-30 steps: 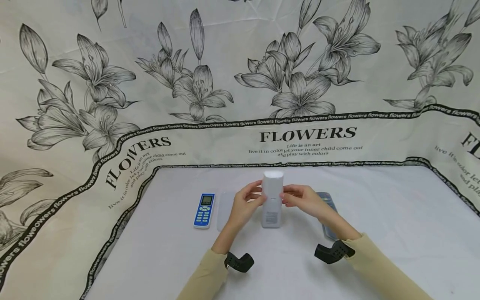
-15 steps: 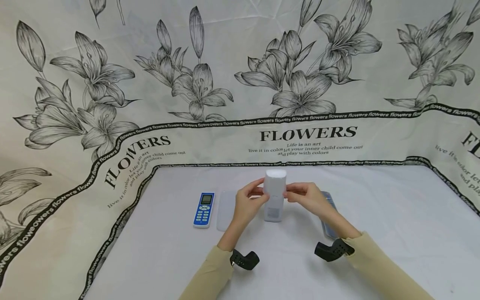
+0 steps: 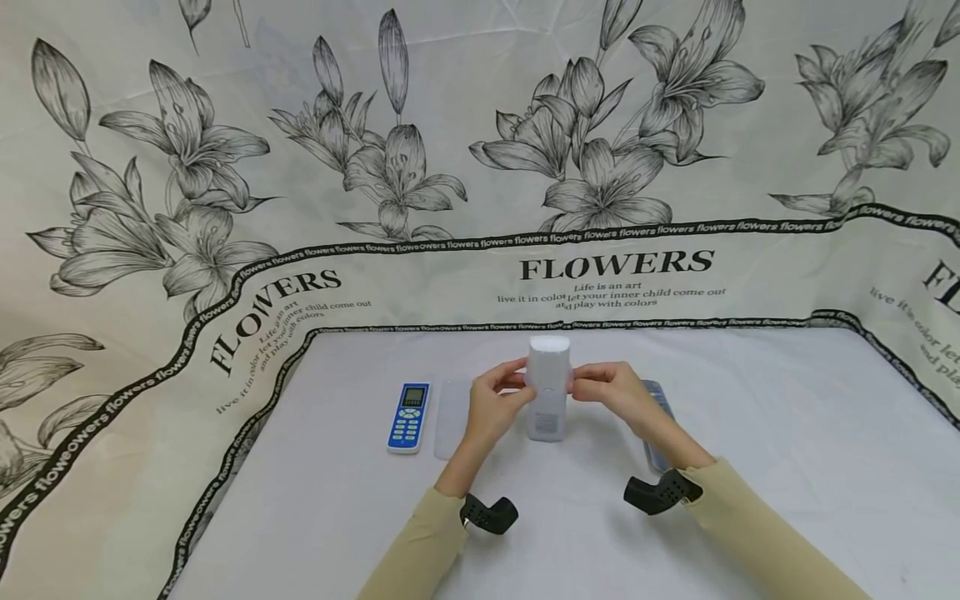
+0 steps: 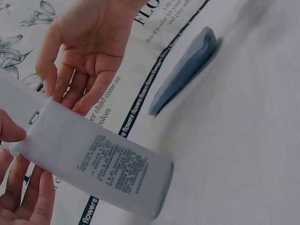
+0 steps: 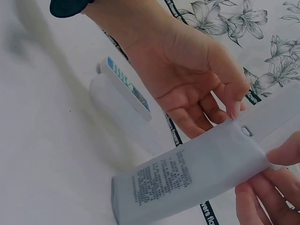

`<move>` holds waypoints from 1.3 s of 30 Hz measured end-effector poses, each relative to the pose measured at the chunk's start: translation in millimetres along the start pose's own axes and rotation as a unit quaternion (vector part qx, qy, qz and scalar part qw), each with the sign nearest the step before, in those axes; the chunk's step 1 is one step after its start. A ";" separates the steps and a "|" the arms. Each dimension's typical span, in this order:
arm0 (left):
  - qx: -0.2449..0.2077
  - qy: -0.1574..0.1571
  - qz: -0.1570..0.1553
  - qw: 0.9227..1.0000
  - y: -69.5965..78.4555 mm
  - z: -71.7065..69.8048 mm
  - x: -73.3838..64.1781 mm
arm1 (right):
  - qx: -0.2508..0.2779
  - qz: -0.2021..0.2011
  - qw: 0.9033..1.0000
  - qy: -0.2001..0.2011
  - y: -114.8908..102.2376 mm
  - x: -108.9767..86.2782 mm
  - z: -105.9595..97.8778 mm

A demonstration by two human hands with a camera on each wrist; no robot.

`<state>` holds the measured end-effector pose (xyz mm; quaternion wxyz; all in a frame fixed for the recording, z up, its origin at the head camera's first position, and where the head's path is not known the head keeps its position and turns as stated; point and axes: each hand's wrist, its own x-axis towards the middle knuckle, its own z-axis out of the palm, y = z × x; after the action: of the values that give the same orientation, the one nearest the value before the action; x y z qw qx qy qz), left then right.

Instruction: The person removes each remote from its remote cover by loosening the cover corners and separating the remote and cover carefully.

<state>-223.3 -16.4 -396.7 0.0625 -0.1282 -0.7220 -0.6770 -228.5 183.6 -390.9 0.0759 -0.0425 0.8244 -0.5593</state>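
A white remote control stands upright at the centre in the head view, its back facing me. A milky translucent sleeve covers its lower part, with printed text showing through. My left hand pinches the sleeve's upper edge on the left side between thumb and fingers. On the right side, my right hand pinches the same edge. The bare upper part of the remote extends past the fingers in the right wrist view, with a small slot near the sleeve's edge. The remote's front is hidden.
A blue-and-white remote lies at left, beside a flat translucent sleeve partly behind my left arm. A grey-blue remote lies behind my right forearm. Patterned fabric rises behind the white table.
Both hands have shifted slightly up and away with the white remote, its lower end now higher in the head view. The remotes on the table have stayed in place.
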 end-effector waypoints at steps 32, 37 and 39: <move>-0.006 0.073 -0.014 0.997 -38.7 14.3 15.0 | 0.002 0.044 0.998 0.050 -11.4 8.0 6.9; 0.011 0.072 -0.012 0.997 -39.9 15.4 14.7 | -0.008 0.052 0.997 0.048 -10.3 9.8 7.1; 0.017 0.074 -0.011 0.997 -40.7 16.0 14.6 | -0.013 0.057 0.997 0.049 -10.3 9.9 7.5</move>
<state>-246.9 -1.1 -433.3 0.1101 -0.0685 -0.7281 -0.6731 -237.1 171.4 -384.8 0.0662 0.0310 0.8354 -0.5447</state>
